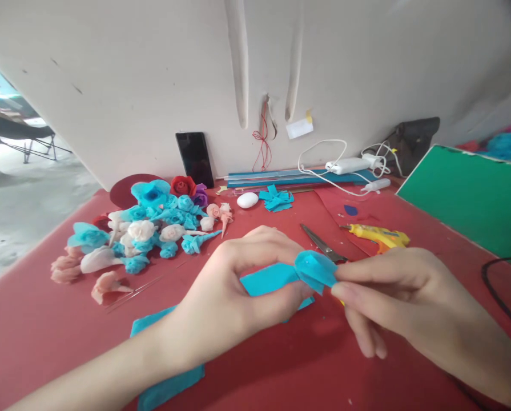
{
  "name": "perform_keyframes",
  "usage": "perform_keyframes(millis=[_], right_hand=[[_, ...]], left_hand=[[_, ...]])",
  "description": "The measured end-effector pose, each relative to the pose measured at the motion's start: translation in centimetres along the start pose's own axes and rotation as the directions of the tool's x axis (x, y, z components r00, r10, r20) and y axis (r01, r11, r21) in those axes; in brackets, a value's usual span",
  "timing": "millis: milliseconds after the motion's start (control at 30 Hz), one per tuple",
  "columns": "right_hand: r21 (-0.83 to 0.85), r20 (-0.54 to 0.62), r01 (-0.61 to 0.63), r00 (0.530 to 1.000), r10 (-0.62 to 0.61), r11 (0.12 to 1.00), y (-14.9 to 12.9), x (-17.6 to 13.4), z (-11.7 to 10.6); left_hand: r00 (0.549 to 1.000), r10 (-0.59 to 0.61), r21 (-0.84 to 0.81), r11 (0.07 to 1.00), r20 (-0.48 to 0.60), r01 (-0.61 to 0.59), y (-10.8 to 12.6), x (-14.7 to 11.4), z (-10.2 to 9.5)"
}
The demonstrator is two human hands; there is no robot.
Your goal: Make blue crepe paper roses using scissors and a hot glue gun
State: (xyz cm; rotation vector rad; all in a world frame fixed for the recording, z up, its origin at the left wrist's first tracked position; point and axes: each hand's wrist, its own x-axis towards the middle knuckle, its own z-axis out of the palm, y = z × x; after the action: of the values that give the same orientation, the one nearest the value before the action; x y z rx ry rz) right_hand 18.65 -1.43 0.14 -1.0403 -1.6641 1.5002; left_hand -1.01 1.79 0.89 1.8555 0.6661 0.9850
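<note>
Between my two hands is a small curled blue paper petal (315, 268). My left hand (246, 285) pinches its left edge between thumb and fingers. On the opposite edge, the thumb and forefinger of my right hand (392, 302) close on the petal. A flat blue paper piece (264, 278) shows behind my left fingers; I cannot tell whether they touch it. Under my left forearm lies a larger blue paper sheet (172, 385), partly covered. Dark scissors (321, 242) rest just beyond the petal, their handles hidden behind it and my right hand.
Blue, white and pink paper flowers (141, 231) pile up at left on the red table (32, 337). A yellow glue gun (379, 235) lies beyond my right hand. Farther back are blue scraps (276, 198), a white egg-shaped object (247, 200), a phone (194, 160) and a green board (473, 194).
</note>
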Motion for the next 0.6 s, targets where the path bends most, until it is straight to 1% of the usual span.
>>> perform_keyframes(millis=[133, 267, 467, 600], right_hand=[[-0.038, -0.022, 0.02, 1.0, -0.02, 0.999, -0.08, 0.1, 0.01], [-0.142, -0.027, 0.037, 0.999, -0.041, 0.989, -0.4, 0.01, 0.01], [-0.29, -0.03, 0.081, 0.995, -0.094, 0.953, -0.79, -0.33, -0.13], [-0.325, -0.002, 0.115, 0.993, -0.122, 0.939, -0.8, -0.31, -0.34]], left_hand=[[1.0, 0.005, -0.007, 1.0, -0.007, -0.005, -0.2, -0.15, 0.1], [1.0, 0.027, 0.002, 1.0, -0.006, -0.027, -0.07, -0.21, 0.12], [0.995, 0.103, 0.066, 0.992, 0.004, -0.103, 0.0, -0.16, 0.09], [0.983, 0.182, 0.092, 0.979, 0.022, -0.183, -0.14, -0.15, 0.06]])
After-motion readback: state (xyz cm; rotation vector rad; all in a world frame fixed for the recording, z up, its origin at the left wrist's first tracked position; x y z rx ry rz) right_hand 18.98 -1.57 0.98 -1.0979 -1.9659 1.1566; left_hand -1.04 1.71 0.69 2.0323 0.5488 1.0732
